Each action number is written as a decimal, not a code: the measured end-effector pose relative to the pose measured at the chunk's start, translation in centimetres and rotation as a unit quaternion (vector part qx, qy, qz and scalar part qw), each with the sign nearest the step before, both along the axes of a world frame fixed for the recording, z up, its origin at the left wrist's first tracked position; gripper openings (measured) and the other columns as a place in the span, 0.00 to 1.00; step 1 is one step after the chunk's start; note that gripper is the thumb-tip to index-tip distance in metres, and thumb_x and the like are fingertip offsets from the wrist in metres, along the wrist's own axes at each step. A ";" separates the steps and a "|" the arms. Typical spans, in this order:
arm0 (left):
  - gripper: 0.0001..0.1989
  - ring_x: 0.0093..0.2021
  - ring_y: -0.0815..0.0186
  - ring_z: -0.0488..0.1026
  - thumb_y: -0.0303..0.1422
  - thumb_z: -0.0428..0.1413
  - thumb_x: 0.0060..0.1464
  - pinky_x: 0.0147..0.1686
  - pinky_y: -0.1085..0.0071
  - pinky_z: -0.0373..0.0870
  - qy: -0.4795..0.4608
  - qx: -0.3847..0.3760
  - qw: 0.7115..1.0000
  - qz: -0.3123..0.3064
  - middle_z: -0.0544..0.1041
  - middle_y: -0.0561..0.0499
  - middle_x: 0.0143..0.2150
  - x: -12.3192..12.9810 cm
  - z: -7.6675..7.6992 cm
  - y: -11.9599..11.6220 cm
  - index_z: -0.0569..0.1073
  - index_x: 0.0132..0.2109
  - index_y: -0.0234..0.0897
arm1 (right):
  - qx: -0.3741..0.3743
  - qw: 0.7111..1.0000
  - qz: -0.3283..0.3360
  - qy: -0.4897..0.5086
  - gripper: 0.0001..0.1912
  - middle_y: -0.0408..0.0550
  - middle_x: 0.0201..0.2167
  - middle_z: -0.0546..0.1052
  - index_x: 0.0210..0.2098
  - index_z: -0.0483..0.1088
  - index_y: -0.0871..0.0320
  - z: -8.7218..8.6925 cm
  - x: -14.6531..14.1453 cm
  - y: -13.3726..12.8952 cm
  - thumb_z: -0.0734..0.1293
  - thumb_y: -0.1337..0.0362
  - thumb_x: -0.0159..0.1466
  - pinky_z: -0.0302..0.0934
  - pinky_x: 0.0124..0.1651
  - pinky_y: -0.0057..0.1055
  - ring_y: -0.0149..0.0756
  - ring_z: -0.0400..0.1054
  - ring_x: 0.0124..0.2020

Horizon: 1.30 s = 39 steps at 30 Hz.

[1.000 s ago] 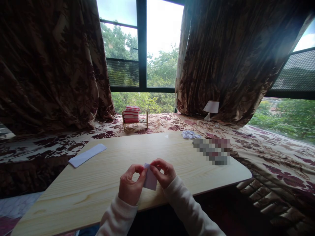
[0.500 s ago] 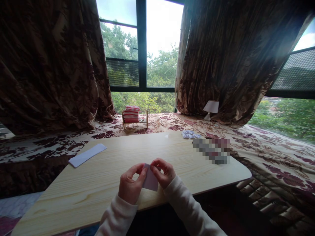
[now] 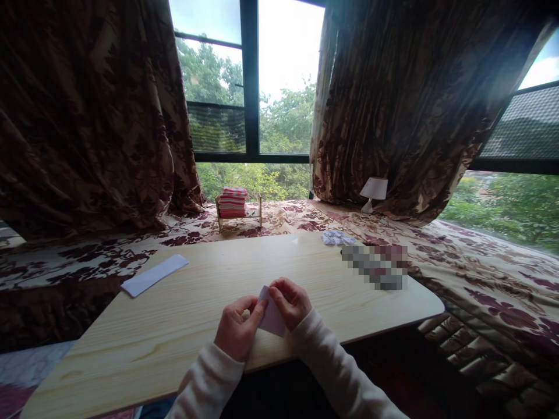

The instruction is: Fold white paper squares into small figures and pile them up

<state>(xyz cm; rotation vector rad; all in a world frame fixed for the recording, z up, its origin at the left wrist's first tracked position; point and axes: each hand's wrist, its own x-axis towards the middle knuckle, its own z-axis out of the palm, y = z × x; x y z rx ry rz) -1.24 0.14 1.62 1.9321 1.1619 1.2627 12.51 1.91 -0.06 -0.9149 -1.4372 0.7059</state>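
Observation:
Between my two hands, above the near edge of the wooden table [image 3: 174,331], is a small piece of white paper [image 3: 271,321]. My left hand [image 3: 239,327] pinches its left side between thumb and fingers. At the upper right of the paper, my right hand [image 3: 292,302] is closed on it, thumb against the curled fingers. The paper's right part is covered by the right hand, so its folds cannot be made out. Farther left on the table lies a long folded strip of white paper [image 3: 155,275].
A small heap of folded white paper [image 3: 338,238] is at the table's far right, beside a blurred-out patch. Behind the table, a patterned cloth [image 3: 297,218] bears a little wooden rack [image 3: 261,212] with folded red-striped cloths [image 3: 233,203], and a white lamp [image 3: 374,189].
The small paper has turned and tilted a little in my hands, its top corner now showing between them. My left hand has shifted slightly right and down. The other things stay put.

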 end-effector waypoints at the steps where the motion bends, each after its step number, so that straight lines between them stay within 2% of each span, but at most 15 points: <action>1: 0.13 0.27 0.67 0.69 0.37 0.50 0.52 0.27 0.75 0.65 0.011 -0.008 1.000 -0.008 0.73 0.52 0.24 0.1 0.1 0.0 0.74 0.29 0.34 | -0.005 1.000 -0.007 0.015 0.08 0.42 0.20 0.68 0.26 0.65 0.59 0.0 0.0 0.1 0.62 0.61 0.57 0.56 0.24 0.25 0.28 0.60 0.22; 4: 0.15 0.25 0.69 0.65 0.38 0.48 0.53 0.27 0.76 0.61 0.029 0.000 1.000 0.006 0.68 0.53 0.21 0.4 0.4 -0.2 0.70 0.25 0.34 | -0.019 0.997 -0.042 0.060 0.10 0.40 0.18 0.65 0.25 0.65 0.59 -0.1 -0.3 0.3 0.62 0.59 0.56 0.52 0.21 0.24 0.26 0.56 0.19; 9: 0.17 0.23 0.71 0.59 0.40 0.46 0.54 0.24 0.76 0.58 -0.016 -0.019 0.999 0.023 0.60 0.56 0.19 0.6 0.5 -0.2 0.63 0.21 0.35 | -0.027 0.990 -0.099 0.098 0.12 0.41 0.18 0.66 0.26 0.66 0.60 0.0 -0.9 0.6 0.62 0.56 0.56 0.51 0.20 0.23 0.27 0.56 0.19; 13: 0.13 0.26 0.69 0.62 0.39 0.51 0.51 0.28 0.75 0.60 -0.046 -0.073 0.995 -0.044 0.65 0.55 0.23 0.8 0.5 -0.3 0.67 0.26 0.34 | -0.021 0.988 -0.110 0.105 0.12 0.41 0.18 0.66 0.26 0.65 0.60 0.2 -1.1 0.4 0.62 0.55 0.56 0.52 0.20 0.23 0.27 0.58 0.19; 15: 0.12 0.28 0.68 0.64 0.39 0.53 0.49 0.30 0.74 0.61 -0.055 -0.083 0.993 -0.057 0.67 0.54 0.24 1.0 0.5 -0.4 0.68 0.27 0.34 | -0.018 0.989 -0.104 0.107 0.13 0.40 0.18 0.66 0.27 0.65 0.59 0.3 -1.1 0.3 0.61 0.55 0.56 0.53 0.20 0.23 0.27 0.58 0.19; 20: 0.15 0.25 0.70 0.61 0.39 0.52 0.49 0.27 0.74 0.59 -0.056 -0.066 0.996 -0.021 0.64 0.54 0.20 1.2 0.5 -0.5 0.67 0.21 0.33 | -0.017 0.989 -0.111 0.093 0.12 0.40 0.17 0.65 0.26 0.65 0.60 0.2 -1.1 0.4 0.61 0.55 0.56 0.51 0.19 0.23 0.27 0.56 0.18; 25: 0.19 0.21 0.72 0.55 0.41 0.48 0.52 0.22 0.75 0.54 -0.080 -0.078 0.994 0.016 0.57 0.57 0.17 1.2 0.6 -0.7 0.59 0.19 0.37 | -0.029 0.986 -0.121 0.108 0.13 0.41 0.18 0.65 0.27 0.64 0.60 0.1 -1.0 0.7 0.61 0.55 0.56 0.50 0.19 0.23 0.27 0.55 0.18; 29: 0.18 0.22 0.71 0.57 0.41 0.46 0.53 0.23 0.74 0.55 -0.046 -0.070 0.996 0.009 0.57 0.57 0.19 1.1 0.6 -0.8 0.57 0.20 0.38 | -0.030 0.985 -0.130 0.107 0.13 0.40 0.18 0.63 0.27 0.64 0.60 0.1 -0.8 0.9 0.60 0.54 0.57 0.50 0.19 0.23 0.27 0.55 0.19; 34: 0.13 0.25 0.69 0.61 0.39 0.49 0.50 0.29 0.73 0.59 -0.035 -0.046 0.997 0.050 0.61 0.56 0.21 1.0 0.5 -0.6 0.62 0.23 0.36 | -0.029 0.989 -0.114 0.095 0.15 0.40 0.18 0.64 0.26 0.64 0.59 -0.2 -0.8 1.0 0.60 0.53 0.57 0.49 0.19 0.24 0.26 0.54 0.18; 39: 0.15 0.26 0.68 0.61 0.38 0.45 0.53 0.28 0.73 0.59 0.007 0.007 0.998 0.068 0.60 0.55 0.20 1.0 0.4 -0.7 0.60 0.21 0.37 | -0.020 0.991 -0.107 0.084 0.15 0.40 0.18 0.64 0.27 0.64 0.59 -0.2 -0.9 0.9 0.60 0.53 0.57 0.49 0.19 0.23 0.26 0.54 0.18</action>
